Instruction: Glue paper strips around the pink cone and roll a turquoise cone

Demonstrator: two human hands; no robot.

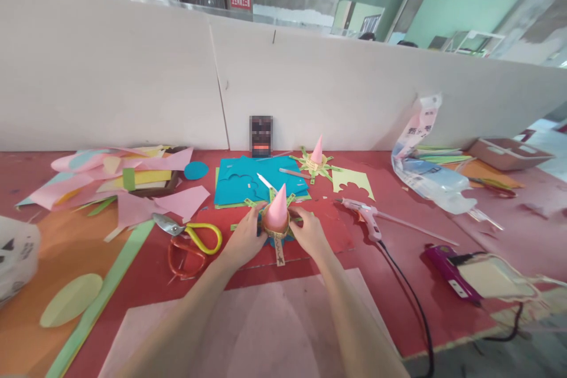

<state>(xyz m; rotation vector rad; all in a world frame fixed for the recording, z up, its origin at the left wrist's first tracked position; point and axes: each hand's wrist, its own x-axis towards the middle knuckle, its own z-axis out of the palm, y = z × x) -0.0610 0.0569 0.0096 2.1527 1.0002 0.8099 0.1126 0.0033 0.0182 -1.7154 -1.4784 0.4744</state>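
Pink cone (277,211), base partly hidden.

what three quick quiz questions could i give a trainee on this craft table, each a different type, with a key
1. Multiple choice: what colour is the cone on the craft piece between the left hand and the right hand?
a) blue
b) pink
c) yellow

2. True or false: the scissors lie on the left-hand side of the table, and the glue gun lies to the right of both hands.

3. Fill in: the cord running from the glue gun is ____.

Key: 1 b; 2 true; 3 black
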